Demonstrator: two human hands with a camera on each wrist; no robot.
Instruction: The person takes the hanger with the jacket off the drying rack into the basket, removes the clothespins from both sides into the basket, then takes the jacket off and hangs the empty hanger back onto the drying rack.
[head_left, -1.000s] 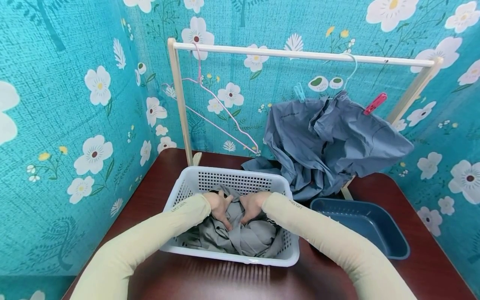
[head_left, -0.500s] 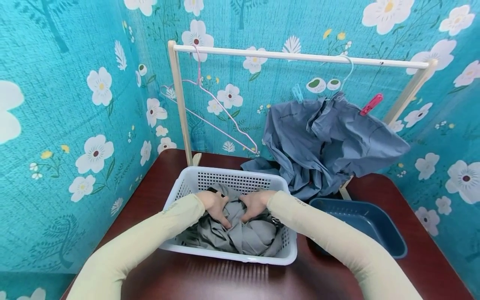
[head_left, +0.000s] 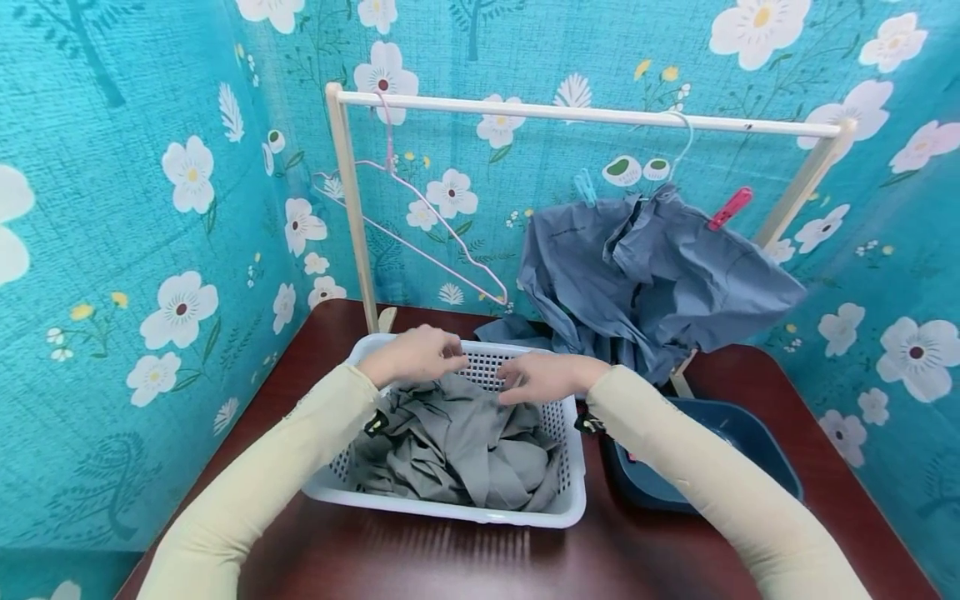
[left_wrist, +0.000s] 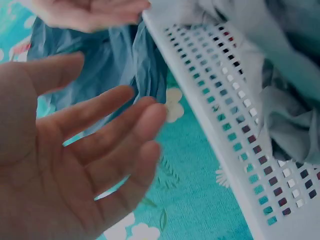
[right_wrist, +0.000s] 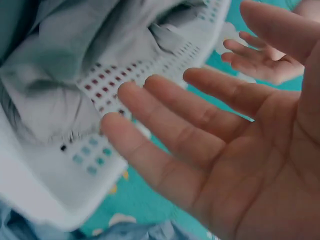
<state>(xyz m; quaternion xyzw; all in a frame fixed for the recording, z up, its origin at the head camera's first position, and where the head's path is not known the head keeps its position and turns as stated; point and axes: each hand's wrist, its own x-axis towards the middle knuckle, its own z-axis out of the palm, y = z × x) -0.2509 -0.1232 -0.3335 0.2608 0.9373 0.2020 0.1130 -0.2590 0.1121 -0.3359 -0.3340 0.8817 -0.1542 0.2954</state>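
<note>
Grey cloth (head_left: pixel 465 442) lies crumpled in a white plastic basket (head_left: pixel 442 508) with perforated walls. My left hand (head_left: pixel 420 354) hovers over the basket's back left part, its fingers loosely bent and holding nothing. Over the back right part is my right hand (head_left: pixel 551 379), also holding nothing. In the left wrist view the left palm (left_wrist: pixel 65 165) and its spread fingers are bare of any object. The right wrist view shows the right fingers relaxed and apart, beside the basket wall (right_wrist: pixel 115 90) and the grey cloth (right_wrist: pixel 95 45).
A wooden rack bar (head_left: pixel 585 111) spans the back of the table. From it hang a pink hanger (head_left: pixel 450 225) and a blue garment (head_left: pixel 637 275) with a red clothespin (head_left: pixel 730 208) and a light blue clothespin (head_left: pixel 586 187). A dark blue basin (head_left: pixel 750 433) stands right of the basket.
Both hands have let go of the grey cloth and risen out of the basket, moving back and slightly apart. The cloth stays in the basket.
</note>
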